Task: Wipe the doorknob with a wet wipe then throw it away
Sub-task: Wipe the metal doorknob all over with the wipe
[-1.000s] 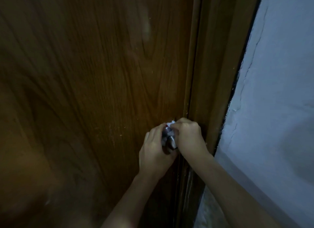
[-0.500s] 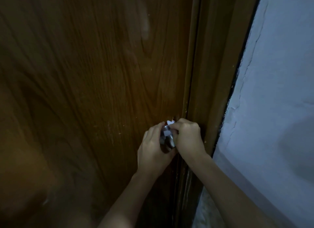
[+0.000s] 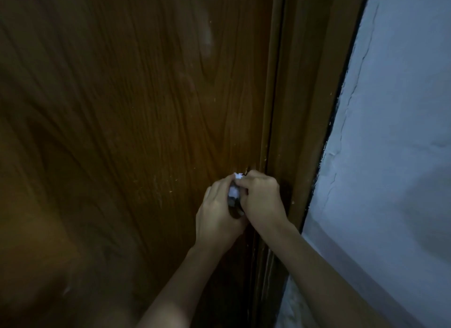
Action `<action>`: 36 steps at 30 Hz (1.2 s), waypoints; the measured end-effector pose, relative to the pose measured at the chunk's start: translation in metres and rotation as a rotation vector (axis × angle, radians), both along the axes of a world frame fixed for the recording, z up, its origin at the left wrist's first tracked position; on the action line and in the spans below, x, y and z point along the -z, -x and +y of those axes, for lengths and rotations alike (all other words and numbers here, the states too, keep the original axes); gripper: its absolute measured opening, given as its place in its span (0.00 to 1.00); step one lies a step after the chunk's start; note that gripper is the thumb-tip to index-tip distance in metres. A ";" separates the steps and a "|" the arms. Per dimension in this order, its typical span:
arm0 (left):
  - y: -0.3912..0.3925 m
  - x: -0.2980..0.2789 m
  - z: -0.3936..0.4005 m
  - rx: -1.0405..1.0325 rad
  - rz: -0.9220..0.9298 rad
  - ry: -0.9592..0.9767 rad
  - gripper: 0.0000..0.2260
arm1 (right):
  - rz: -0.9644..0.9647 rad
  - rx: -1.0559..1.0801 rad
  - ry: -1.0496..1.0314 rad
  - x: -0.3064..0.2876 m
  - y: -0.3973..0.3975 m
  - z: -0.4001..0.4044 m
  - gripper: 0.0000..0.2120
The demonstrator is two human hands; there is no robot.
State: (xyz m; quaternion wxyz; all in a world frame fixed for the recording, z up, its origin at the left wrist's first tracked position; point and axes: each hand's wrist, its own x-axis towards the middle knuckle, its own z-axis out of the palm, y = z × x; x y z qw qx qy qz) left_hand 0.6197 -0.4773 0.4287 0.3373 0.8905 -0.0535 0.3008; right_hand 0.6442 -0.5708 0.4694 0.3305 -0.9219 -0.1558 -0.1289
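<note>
Wipe [image 3: 234,190] sits pinched between left hand [image 3: 218,217] and right hand [image 3: 262,198], against the doorknob [image 3: 234,203].

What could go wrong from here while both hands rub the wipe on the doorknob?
1. The wipe is bunched small between the left hand and the right hand, so it may slip out and fall.
2. Both hands cover most of the doorknob, and the light is dim, so some spots may go unwiped.
3. The right hand sits near the door frame, where knuckles might scrape.
</note>
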 end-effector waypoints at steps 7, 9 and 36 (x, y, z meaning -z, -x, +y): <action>0.000 -0.002 -0.001 -0.003 0.028 0.012 0.31 | 0.081 0.048 0.040 -0.001 -0.009 0.003 0.11; 0.000 -0.002 -0.001 -0.002 0.027 0.016 0.31 | 0.032 0.044 -0.013 0.001 -0.007 0.001 0.10; 0.005 -0.007 -0.005 -0.038 0.090 0.002 0.25 | -0.005 -0.065 -0.235 0.041 0.024 -0.008 0.22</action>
